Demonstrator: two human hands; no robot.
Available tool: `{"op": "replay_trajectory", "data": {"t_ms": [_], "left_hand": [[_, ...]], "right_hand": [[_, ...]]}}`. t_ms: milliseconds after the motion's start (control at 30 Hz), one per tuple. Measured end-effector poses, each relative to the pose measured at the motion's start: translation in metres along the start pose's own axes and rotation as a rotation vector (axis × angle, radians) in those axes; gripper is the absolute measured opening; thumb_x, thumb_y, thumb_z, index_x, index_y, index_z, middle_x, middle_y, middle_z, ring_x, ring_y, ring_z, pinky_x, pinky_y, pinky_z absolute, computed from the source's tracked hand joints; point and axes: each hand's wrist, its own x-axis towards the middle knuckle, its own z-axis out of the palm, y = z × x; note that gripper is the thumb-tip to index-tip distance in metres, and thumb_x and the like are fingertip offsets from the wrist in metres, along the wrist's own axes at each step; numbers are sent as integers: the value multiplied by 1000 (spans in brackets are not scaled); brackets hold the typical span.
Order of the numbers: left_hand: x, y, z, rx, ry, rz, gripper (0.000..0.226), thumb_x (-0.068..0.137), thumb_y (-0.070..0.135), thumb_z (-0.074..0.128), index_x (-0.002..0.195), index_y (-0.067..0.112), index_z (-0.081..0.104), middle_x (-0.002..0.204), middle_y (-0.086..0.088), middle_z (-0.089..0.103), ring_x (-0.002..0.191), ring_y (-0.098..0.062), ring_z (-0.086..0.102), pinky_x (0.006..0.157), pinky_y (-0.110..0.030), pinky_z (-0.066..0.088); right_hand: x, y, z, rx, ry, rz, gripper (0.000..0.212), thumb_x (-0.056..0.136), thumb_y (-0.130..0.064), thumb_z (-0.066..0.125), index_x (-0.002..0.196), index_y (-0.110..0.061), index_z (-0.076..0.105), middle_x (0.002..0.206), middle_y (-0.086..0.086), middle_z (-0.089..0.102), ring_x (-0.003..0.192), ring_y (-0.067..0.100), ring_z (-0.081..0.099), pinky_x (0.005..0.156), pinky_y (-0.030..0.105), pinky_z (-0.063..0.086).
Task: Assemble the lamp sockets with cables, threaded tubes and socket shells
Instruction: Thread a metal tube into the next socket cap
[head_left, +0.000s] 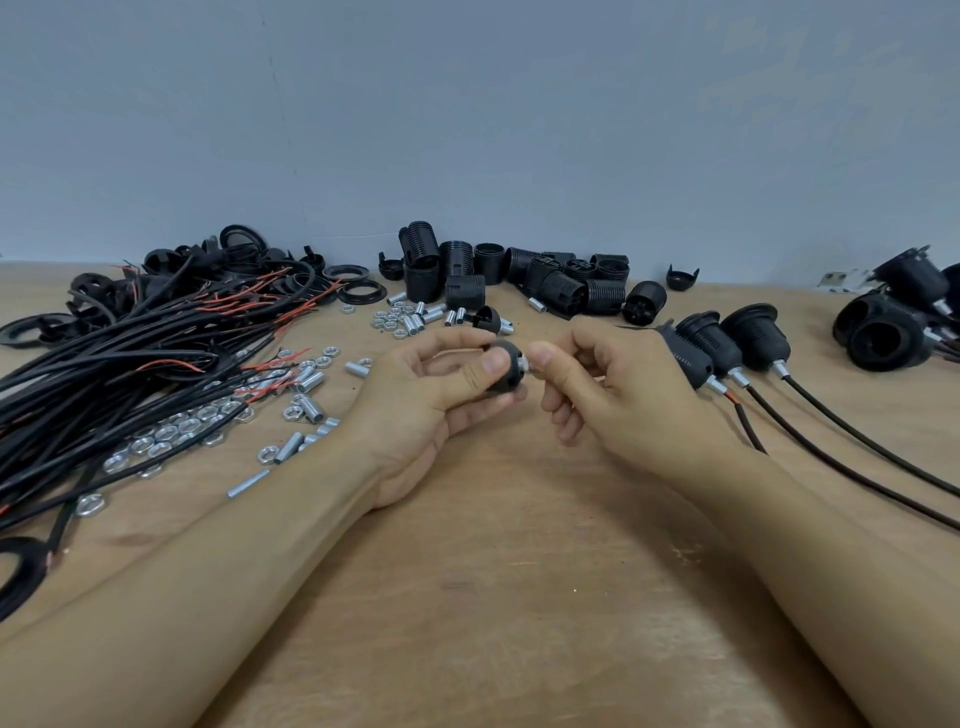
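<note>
Left hand (441, 384) grips a black socket cap (506, 366) above the table (493, 571), thumb curled over its top; right hand (608, 379) pinches a small metal tube (524, 364) at the cap's right end, thumb and forefinger tight together; left of the cap, a bundle of black cables (130, 358) with loose nuts and tubes (208, 415); behind the cap, a heap of threaded black shells (519, 275); right of the cap, three finished sockets on cables (727, 348).

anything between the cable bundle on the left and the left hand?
Head view: loose nuts and threaded tubes scattered on the table between cable bundle and left hand.
</note>
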Motion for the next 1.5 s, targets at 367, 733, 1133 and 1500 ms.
{"op": "replay_trajectory", "data": {"t_ms": [367, 733, 1133, 1500], "left_hand": [[6, -3, 1, -45, 21, 39, 44, 60, 1, 76, 103, 4, 65, 91, -13, 74, 92, -32, 72, 75, -31, 60], [4, -3, 1, -30, 5, 54, 42, 62, 2, 76, 102, 4, 65, 91, -13, 74, 92, -31, 72, 74, -31, 59], [4, -4, 3, 5, 1, 46, 44, 60, 5, 78, 103, 4, 65, 95, -16, 74, 92, -33, 72, 78, -34, 60], [4, -4, 3, 20, 23, 64, 50, 58, 7, 79, 105, 3, 64, 96, -17, 74, 92, -32, 73, 77, -33, 60]], "right_hand": [[2, 2, -6, 76, -68, 188, 7, 97, -31, 56, 95, -25, 54, 71, -2, 64, 50, 12, 58, 40, 27, 44], [2, -3, -1, 86, -62, 247, 28, 97, -46, 53, 80, -25, 58, 57, 2, 61, 38, 14, 51, 33, 18, 33], [2, -8, -2, 110, -50, 338, 60, 92, -69, 37, 61, -23, 61, 48, 4, 59, 34, 14, 49, 37, 21, 37], [4, -4, 0, 81, -125, 319, 40, 101, -49, 40, 82, -18, 58, 59, 3, 64, 37, 14, 50, 38, 18, 35]]}}
